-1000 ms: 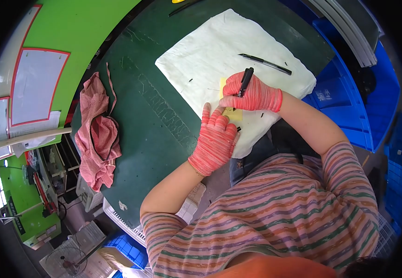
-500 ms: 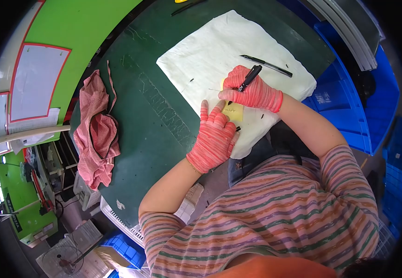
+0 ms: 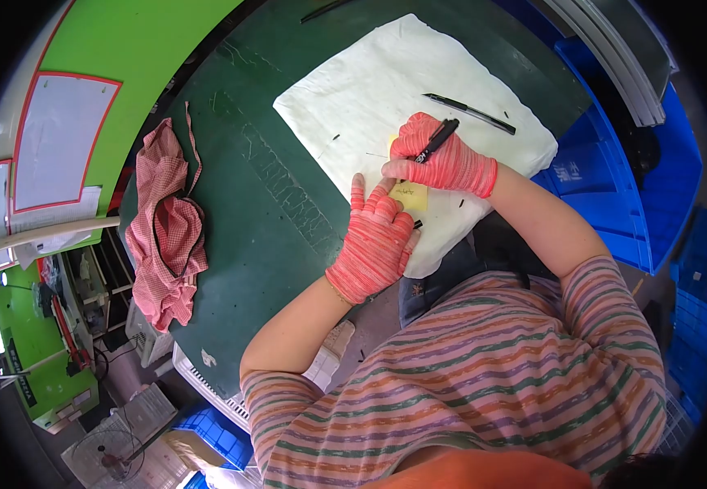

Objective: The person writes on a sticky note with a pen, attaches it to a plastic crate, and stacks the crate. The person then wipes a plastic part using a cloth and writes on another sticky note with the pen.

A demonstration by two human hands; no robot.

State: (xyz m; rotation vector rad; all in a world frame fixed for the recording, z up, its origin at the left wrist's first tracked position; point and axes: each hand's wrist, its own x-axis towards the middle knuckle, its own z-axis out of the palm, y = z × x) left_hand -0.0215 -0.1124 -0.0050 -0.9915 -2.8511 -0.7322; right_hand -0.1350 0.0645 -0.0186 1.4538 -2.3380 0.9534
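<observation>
My right hand [image 3: 443, 156], in a red-and-white knitted glove with bare fingertips, is closed around a black marker [image 3: 437, 140]. Its tip points down at a yellow sticky note [image 3: 410, 196] bearing dark handwriting, partly covered by my hands. My left hand [image 3: 372, 244], gloved the same way, lies flat with fingers stretched along the note's left edge. By its thumb side pokes out a small black piece [image 3: 418, 224]; whether the hand grips it is hidden. Beneath everything is a white cloth [image 3: 345, 98]. A black pen [image 3: 472, 113] rests on it beyond my right hand.
The cloth lies on a dark green table [image 3: 248, 236]. A red checked fabric item with a strap [image 3: 170, 236] lies along the left edge. Blue crates [image 3: 606, 179] stand at the right, close to my right arm. A fan [image 3: 105, 452] is at lower left.
The marker stands slightly more steeply, its tip now mostly behind my right fingers. The left hand stays by the note. The whole view has shifted a little.
</observation>
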